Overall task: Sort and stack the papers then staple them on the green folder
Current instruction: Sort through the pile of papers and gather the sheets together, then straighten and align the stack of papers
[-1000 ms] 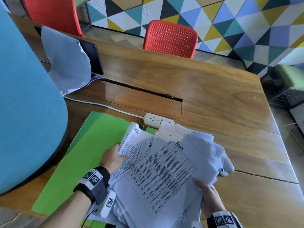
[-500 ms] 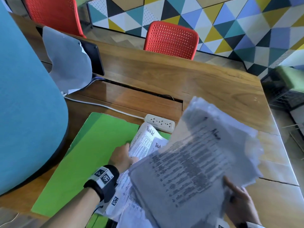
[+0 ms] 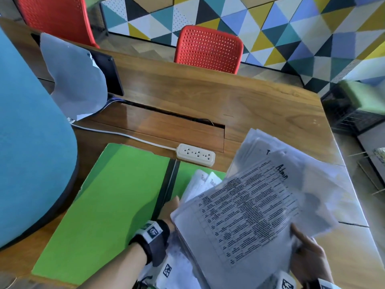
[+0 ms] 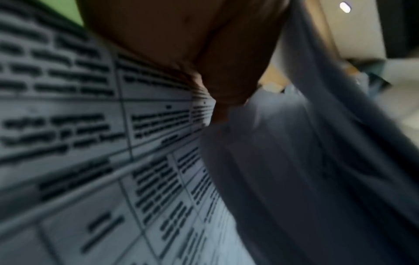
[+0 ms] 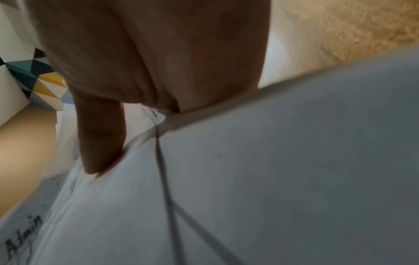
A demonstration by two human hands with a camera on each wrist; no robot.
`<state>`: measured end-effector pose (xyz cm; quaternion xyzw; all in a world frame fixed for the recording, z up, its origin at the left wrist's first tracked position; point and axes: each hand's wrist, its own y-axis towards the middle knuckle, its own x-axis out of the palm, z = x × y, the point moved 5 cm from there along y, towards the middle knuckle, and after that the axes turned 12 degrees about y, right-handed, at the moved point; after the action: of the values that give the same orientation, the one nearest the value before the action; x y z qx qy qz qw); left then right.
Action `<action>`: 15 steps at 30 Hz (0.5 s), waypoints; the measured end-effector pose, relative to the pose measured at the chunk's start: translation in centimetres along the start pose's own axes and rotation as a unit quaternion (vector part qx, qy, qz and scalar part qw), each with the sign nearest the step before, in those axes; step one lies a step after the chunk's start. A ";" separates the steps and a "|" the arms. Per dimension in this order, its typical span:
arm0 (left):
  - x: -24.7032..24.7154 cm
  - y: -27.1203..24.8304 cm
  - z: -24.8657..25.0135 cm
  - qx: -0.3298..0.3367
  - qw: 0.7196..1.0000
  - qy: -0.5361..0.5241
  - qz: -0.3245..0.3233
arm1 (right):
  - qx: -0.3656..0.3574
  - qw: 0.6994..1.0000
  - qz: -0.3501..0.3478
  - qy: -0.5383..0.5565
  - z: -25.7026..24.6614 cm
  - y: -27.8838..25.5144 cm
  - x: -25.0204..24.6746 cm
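The green folder [image 3: 116, 201] lies open on the wooden table [image 3: 250, 101]. My right hand [image 3: 308, 253] grips the lower right edge of a thick bunch of printed papers [image 3: 250, 215] and holds it tilted above the table, with "Admin" handwritten on the top sheet. Its thumb [image 5: 99, 136] presses on top of that bunch [image 5: 272, 179]. My left hand [image 3: 169, 207], half hidden under the raised bunch, holds the lower printed sheets [image 4: 90, 143] on the folder's right half. Their far ends [image 3: 206, 182] curl upward.
A cream power strip [image 3: 195, 154] with a white cable lies just beyond the folder. A big blue rounded object [image 3: 31, 142] fills the left. A dark screen with a grey sheet [image 3: 73, 80] stands at the back left, and a red chair [image 3: 208, 49] behind the table.
My right hand has lifted the top bunch off the pile and swung it right, uncovering the folder's spine and right half. My left hand stayed on the lower sheets.
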<state>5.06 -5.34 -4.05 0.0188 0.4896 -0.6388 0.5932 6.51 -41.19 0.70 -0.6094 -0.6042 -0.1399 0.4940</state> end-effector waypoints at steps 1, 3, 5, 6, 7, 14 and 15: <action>-0.7 -0.2 -0.2 0.004 0.999 -0.027 -0.023 | 0.014 0.997 0.058 -0.053 0.1 -0.3 0.7; -2.0 0.1 -1.1 0.031 0.996 -0.078 -0.029 | -0.010 0.994 0.056 -0.098 0.9 0.2 3.2; -3.4 0.5 -2.6 0.030 0.990 -0.130 -0.054 | 0.003 0.990 0.091 -0.110 2.2 1.0 3.4; -3.8 0.6 -3.2 0.014 0.988 -0.138 -0.065 | 0.014 0.980 0.133 -0.148 3.1 1.8 2.3; -4.1 0.6 -3.4 0.005 0.986 -0.152 -0.073 | 0.027 0.963 0.168 -0.208 4.0 2.8 1.3; -2.0 0.4 -0.9 -0.029 0.989 -0.112 -0.092 | -0.020 0.893 0.206 -0.401 9.2 6.7 -1.0; -1.6 0.4 -0.6 -0.018 0.992 -0.089 -0.085 | -0.022 0.900 0.193 -0.390 9.5 6.6 -0.3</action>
<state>5.51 -3.71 -3.59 -0.0907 0.4461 -0.6768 0.5786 8.17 -32.59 -6.87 -0.7306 -0.6160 0.1937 0.2219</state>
